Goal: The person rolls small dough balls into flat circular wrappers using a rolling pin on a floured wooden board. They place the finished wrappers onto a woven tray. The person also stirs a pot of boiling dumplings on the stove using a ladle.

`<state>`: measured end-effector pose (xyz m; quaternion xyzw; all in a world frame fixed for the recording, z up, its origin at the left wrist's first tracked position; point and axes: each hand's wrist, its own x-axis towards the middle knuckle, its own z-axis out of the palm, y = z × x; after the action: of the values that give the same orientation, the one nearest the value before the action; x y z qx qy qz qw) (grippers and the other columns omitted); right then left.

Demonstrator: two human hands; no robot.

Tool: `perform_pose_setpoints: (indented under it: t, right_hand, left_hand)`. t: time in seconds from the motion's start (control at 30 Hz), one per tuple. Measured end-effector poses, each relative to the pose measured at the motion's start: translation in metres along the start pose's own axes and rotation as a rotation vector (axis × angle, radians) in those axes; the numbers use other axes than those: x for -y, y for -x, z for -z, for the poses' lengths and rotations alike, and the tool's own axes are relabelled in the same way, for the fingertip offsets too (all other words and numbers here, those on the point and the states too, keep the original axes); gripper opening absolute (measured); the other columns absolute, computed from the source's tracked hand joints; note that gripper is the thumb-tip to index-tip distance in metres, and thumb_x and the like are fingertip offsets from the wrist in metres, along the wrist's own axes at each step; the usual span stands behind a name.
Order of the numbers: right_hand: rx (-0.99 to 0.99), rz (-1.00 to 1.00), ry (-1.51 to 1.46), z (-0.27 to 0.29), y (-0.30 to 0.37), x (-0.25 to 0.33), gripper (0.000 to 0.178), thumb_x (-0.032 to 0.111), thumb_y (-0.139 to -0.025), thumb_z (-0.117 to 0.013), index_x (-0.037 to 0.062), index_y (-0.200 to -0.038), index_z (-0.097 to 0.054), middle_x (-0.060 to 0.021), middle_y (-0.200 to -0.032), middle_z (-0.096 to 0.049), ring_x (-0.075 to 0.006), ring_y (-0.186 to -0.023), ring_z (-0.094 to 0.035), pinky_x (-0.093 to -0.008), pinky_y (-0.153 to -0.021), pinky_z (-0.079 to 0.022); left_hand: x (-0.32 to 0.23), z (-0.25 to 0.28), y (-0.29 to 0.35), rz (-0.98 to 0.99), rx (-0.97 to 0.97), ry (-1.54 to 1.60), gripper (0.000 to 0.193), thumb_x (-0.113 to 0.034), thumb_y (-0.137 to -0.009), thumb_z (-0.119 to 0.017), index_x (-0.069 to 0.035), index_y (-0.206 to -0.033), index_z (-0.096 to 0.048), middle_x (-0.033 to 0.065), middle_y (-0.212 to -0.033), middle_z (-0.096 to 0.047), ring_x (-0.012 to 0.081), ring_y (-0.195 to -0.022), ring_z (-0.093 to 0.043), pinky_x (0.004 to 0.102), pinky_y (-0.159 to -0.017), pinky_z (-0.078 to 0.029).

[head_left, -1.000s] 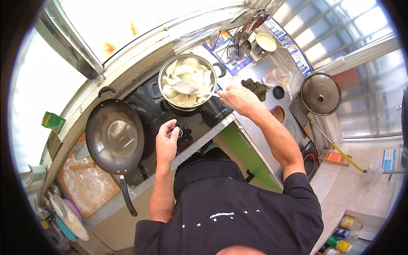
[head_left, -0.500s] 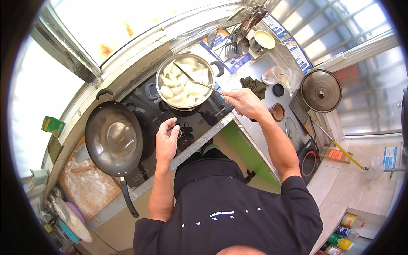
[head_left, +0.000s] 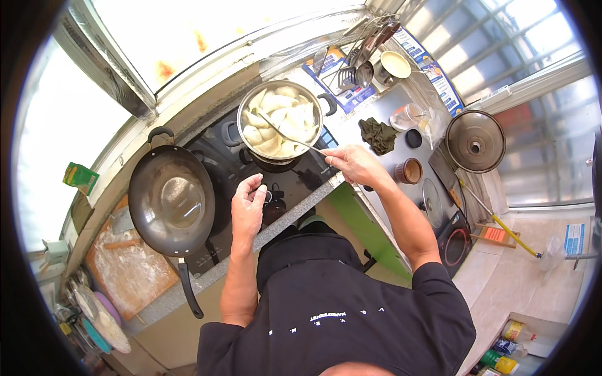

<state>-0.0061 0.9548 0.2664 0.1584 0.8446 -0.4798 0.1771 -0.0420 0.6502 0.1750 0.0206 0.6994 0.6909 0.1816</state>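
A steel pot with dark side handles stands on the black stove, filled with pale dumplings. My right hand is closed around the end of a long, thin metal utensil that slants into the pot. Its far end lies among the dumplings, so I cannot make out its shape. Just in front of the pot, my left hand hovers over the stove edge with fingers loosely bent and apart. It holds nothing, and its fingertips look dusted white.
A black wok sits left of the pot, its long handle over the counter edge. Beyond it is a floured wooden board. On the right are a dark cloth, a brown cup, a cleaver and a round lid.
The utensil's far end has come toward me across the dumplings, and my right hand has shifted slightly left. My left hand stays nearly in place. The whole view has moved a little.
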Motion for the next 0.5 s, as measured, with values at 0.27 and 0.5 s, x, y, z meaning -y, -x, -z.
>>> perform_pose_setpoints:
  t: [0.27, 0.5]
  right_hand:
    - [-0.098, 0.079, 0.022, -0.007, -0.011, 0.029, 0.032, 0.018, -0.107, -0.065, 0.0078, -0.136, -0.075, -0.0044, -0.067, -0.062, -0.0097, -0.051, -0.054, -0.0322, -0.052, -0.05]
    - [-0.23, 0.408, 0.207, -0.038, -0.048, 0.002, 0.028, 0.015, -0.102, -0.069, 0.0005, -0.126, -0.075, -0.0234, -0.102, -0.076, -0.0412, -0.098, -0.073, -0.0427, -0.089, -0.059]
  left_hand:
    - [0.008, -0.002, 0.0, -0.002, 0.02, 0.008, 0.036, -0.006, -0.104, -0.069, 0.004, -0.138, -0.064, 0.0096, -0.128, -0.069, 0.0129, -0.106, -0.067, 0.0287, -0.096, -0.056]
    - [0.003, -0.008, 0.005, 0.001, 0.03, 0.047, 0.035, -0.004, -0.105, -0.067, 0.004, -0.138, -0.064, 0.0087, -0.127, -0.068, 0.0116, -0.106, -0.065, 0.0284, -0.098, -0.054]
